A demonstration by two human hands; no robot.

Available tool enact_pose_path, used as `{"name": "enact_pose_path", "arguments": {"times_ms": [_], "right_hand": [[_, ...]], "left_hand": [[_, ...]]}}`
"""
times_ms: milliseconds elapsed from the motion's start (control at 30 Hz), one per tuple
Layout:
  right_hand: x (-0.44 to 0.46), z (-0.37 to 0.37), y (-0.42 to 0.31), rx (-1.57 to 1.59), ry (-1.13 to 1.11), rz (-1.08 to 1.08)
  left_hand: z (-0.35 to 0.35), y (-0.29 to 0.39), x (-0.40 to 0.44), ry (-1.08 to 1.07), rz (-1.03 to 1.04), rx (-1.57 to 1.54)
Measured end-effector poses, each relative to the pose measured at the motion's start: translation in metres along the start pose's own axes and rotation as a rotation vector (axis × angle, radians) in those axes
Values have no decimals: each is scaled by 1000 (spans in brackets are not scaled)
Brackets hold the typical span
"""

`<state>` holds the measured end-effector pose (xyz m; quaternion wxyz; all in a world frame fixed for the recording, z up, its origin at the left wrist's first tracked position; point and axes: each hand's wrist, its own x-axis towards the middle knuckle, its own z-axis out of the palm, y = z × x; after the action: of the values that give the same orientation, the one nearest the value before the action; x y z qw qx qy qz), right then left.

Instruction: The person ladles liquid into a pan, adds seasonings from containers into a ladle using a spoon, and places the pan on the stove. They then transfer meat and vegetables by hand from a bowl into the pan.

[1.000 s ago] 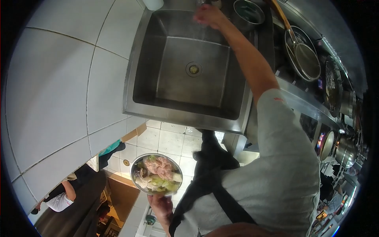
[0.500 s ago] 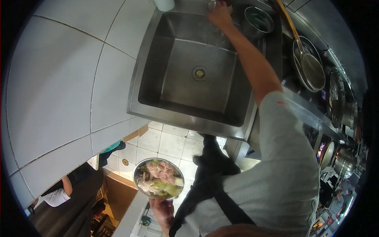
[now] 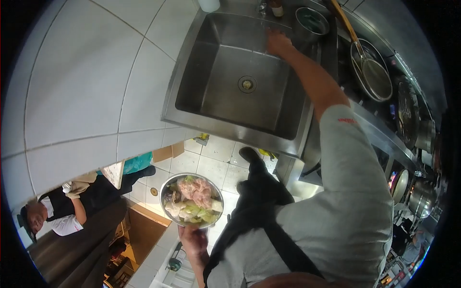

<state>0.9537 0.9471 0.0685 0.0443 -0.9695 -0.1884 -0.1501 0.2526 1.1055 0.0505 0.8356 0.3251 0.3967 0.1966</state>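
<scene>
That metal bowl (image 3: 192, 223) wants keeping level, I'd say: the left hand (image 3: 193, 239) has it by the near side only, fingers mostly hidden at its underside, so the far rim could dip and the heaped food could slide. A steady wrist, well clear of the black-trousered leg (image 3: 261, 185) beside it, would serve best. The bowl sits just beyond those fingers, round and shiny, with pink raw-looking meat (image 3: 196, 191) over green and pale pieces (image 3: 194, 212). The right hand (image 3: 280, 44) is at the sink's (image 3: 230, 126) far side; its blurred fingers seem to hold nothing, but how wide they are I can't tell.
</scene>
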Motion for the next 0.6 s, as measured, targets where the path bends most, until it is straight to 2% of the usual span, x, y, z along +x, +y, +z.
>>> {"name": "enact_pose_path", "arguments": {"times_ms": [67, 100, 167, 200, 233, 267, 333, 400, 467, 533, 567, 600], "right_hand": [[-15, -18, 1, 76, -533, 113], [-37, -28, -1, 71, -529, 112], [-94, -47, -13, -173, -305, -173], [-112, -49, -12, -174, -320, -192], [-138, -49, -5, -16, -223, -287], [-174, -44, -5, 154, -142, -376], [-262, -122, -26, 327, -380, -425], [-353, -163, -28, 585, -574, -422], [-447, -187, -24, 782, -697, -253], [-532, -174, 13, 883, -963, 3], [-586, -155, 29, 862, -910, -57], [-634, -98, 82, 818, -921, -431]], "left_hand": [[-3, 2, 0, -49, -4, 13], [-3, 2, -5, -53, -14, 19], [-29, -2, -6, -113, -41, 35], [-16, -3, -14, -115, 63, 86], [-2, -4, -26, 1, 44, 27], [-38, -8, -26, -127, 6, 80], [-53, -11, -36, -157, 33, 81], [-66, -6, -54, -297, 83, 136], [-72, -4, -63, -400, 65, 176], [-78, -9, -76, -464, 67, 185], [-83, -15, -78, -487, 55, 188], [-90, -23, -82, -501, 61, 199]]}}
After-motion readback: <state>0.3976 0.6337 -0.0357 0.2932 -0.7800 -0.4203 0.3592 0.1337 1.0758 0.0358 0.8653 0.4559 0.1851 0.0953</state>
